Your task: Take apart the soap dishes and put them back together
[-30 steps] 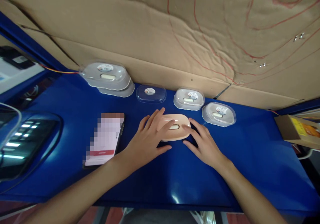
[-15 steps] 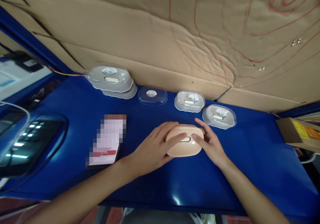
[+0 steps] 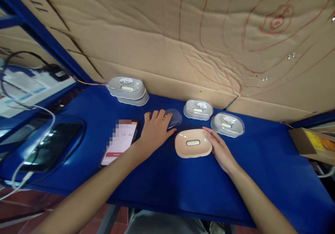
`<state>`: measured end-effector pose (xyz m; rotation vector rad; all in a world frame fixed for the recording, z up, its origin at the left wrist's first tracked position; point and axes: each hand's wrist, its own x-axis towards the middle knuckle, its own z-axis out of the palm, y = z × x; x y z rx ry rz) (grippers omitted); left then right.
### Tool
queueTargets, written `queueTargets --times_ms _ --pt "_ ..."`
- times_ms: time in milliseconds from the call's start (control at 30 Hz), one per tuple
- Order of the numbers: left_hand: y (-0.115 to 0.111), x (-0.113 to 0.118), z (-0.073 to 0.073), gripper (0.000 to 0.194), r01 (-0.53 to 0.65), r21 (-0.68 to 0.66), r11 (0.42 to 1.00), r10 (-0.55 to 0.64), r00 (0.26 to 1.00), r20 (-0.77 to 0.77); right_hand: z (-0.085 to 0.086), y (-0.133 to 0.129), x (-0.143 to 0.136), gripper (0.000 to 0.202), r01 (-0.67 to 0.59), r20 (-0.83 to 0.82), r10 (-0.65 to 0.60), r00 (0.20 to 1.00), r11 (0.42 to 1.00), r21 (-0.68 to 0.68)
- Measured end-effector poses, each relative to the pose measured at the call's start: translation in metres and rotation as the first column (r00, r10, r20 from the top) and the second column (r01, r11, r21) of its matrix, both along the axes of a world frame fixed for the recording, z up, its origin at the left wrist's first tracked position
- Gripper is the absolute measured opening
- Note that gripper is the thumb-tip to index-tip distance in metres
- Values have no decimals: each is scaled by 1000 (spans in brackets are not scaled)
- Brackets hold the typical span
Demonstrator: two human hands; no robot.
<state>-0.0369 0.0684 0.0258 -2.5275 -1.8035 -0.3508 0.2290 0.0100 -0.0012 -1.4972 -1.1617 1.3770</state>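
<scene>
From my remote seat, I'm seeing the peach dish (image 3: 192,152) sitting nearest, over the bare front stretch of the blue table (image 3: 167,188); I can't tell whether its base is touching the surface. The right hand (image 3: 224,156) is gripping the dish's right end, so I'm favouring a steady, light hold at the rim, with the fingers staying off the pale oval piece (image 3: 193,143) in the middle.

Slightly farther, the phone (image 3: 121,140) is lying left of the left hand (image 3: 155,128). That hand is reaching over the clear cover (image 3: 176,118), its fingers bent over the near left part; I can't tell whether they are pinching it. I'm judging that thin plastic is calling for an even grip on opposite edges, without pressing the top.

Beyond, two lidded grey dishes (image 3: 198,110) (image 3: 227,125) are standing to the right and a grey stack (image 3: 128,87) to the left, before the cardboard (image 3: 162,59).
</scene>
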Motion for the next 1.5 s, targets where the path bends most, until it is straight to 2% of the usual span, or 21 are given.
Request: queueTargets --times_ms 133,233,333,367,433,500,667,800,900,1067,1267,1333,1400,1467,1500 --pt "-11 -5 -5 52 11 -77 997 1 988 151 3 0 -3 53 -12 16 12 1000 1000 13" --pt "-9 -8 -3 52 -15 -91 996 46 938 343 6 -1 -5 52 -10 18 9 1000 1000 26" --pt "-17 -3 2 59 130 -20 991 -98 831 547 5 -1 -7 53 -9 15 8 1000 999 49" --pt "-22 1 2 60 208 2 978 -175 817 550 4 -1 -7 55 -8 11 7 1000 998 56" --pt "-33 11 0 59 331 1 944 -294 837 462 0 -1 -6 62 -9 2 9 1000 998 68" --pt "-43 20 -6 62 387 -38 921 -338 844 416 -2 -2 -6 68 -20 -4 20 1000 997 75" --pt "-54 32 -18 69 438 8 899 -409 832 376 5 -6 -9 69 -59 54 55 997 995 83" --pt "-55 33 -18 69 467 53 883 -462 841 282 11 -7 -10 66 -75 102 68 992 996 58" --pt "-56 32 -18 68 479 62 876 -477 837 267 9 -7 -9 61 -83 123 75 990 994 64" --pt "-57 30 -24 65 501 100 860 -510 827 235 1 -10 -5 56 -132 71 127 989 989 66" --pt "-54 26 -29 70 536 155 830 -558 789 259 11 -15 -8 54 -148 63 140 988 980 131" --pt "-52 23 -26 73 568 154 809 -582 733 351 14 -18 -8 53 -152 62 142 988 967 203" --pt "-50 19 -21 79 599 135 789 -566 625 537 14 -22 -7 53 -163 107 135 985 929 331" --pt "-48 16 -17 84 560 104 822 -437 503 746 13 -27 -5 55 -199 208 107 972 844 498" --pt "-46 15 -16 84 513 71 855 -335 444 831 12 -29 -5 59 -233 265 89 960 780 580"
